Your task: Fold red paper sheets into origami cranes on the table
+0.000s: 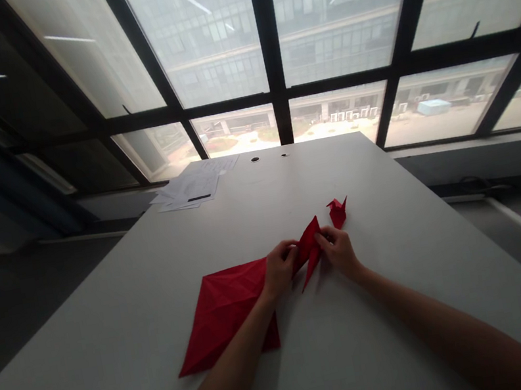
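Between my two hands is a red folded paper (308, 245), partly shaped, with pointed ends; one thin point slants down toward me. My left hand (280, 267) pinches its left side, and my right hand (338, 251) grips its right side with the fingers closed. Just beyond my right hand stands a small red origami crane (338, 212). A large creased red paper sheet (229, 307) lies to the left, partly under my left forearm.
The white table (393, 332) carries all of this. Loose printed papers (189, 185) with a dark strip (199, 197) on them lie at its far left. Two round holes pierce the far end, near the windows (234, 129).
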### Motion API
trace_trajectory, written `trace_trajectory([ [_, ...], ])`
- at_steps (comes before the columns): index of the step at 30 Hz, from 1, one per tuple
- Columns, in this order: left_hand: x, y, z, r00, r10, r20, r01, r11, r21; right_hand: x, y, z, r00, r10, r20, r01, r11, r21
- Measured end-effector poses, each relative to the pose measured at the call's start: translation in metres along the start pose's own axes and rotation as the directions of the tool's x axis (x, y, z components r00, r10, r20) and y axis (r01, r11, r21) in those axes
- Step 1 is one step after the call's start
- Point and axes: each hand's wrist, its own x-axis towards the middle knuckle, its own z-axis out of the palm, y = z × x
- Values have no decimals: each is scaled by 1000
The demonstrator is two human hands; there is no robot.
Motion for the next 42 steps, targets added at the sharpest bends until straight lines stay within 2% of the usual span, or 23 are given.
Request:
trace_trajectory([
  [3, -2, 0, 1, 999, 23, -33, -21, 998, 60, -2, -3, 0, 999, -32, -8, 32, 998, -52],
  [6, -2, 0, 1, 994, 92, -52, -83, 985, 150, -4, -5, 1, 997, -71, 26, 74, 992, -103],
  [9, -1, 0, 2, 994, 104, -44, -95, 979, 179, -6, -6, 1, 993, -103, 59, 110, 985, -133],
  [15, -4, 2, 2, 999, 47, 7, -47, 992, 119, -3, -3, -3, 995, -92, 36, 96, 985, -142],
  [21, -8, 6, 2, 998, -50, 29, 50, 999, 9, 1, 4, -1, 1000, -6, 26, 7, 999, -45],
  [23, -6, 7, 1, 996, -87, -15, 86, 996, -27, 1, 3, -1, 998, -59, -4, 59, 996, -63],
  [26, -3, 6, 0, 988, -114, -107, 109, 992, -59, -1, -2, -3, 961, -273, -48, 261, 950, -173],
  [28, -1, 4, -1, 981, -122, -152, 112, 991, -72, -4, -7, -5, 914, -403, 36, 399, 883, -245],
  [30, 0, 2, -2, 976, -132, -176, 117, 989, -91, -7, -12, -6, 875, -447, 184, 483, 822, -301],
  [32, 1, 0, -3, 972, -144, -184, 121, 984, -129, -8, -14, -5, 854, -434, 287, 516, 778, -359],
  [33, 1, 0, -3, 972, -150, -181, 123, 981, -152, -7, -14, -5, 851, -431, 299, 521, 763, -384],
  [38, 2, 1, -5, 980, -159, -117, 137, 975, -176, -2, -8, -6, 854, -481, 201, 519, 749, -412],
  [42, 2, 2, -4, 983, -144, -112, 127, 982, -143, -1, -6, -8, 886, -448, 116, 460, 825, -328],
])
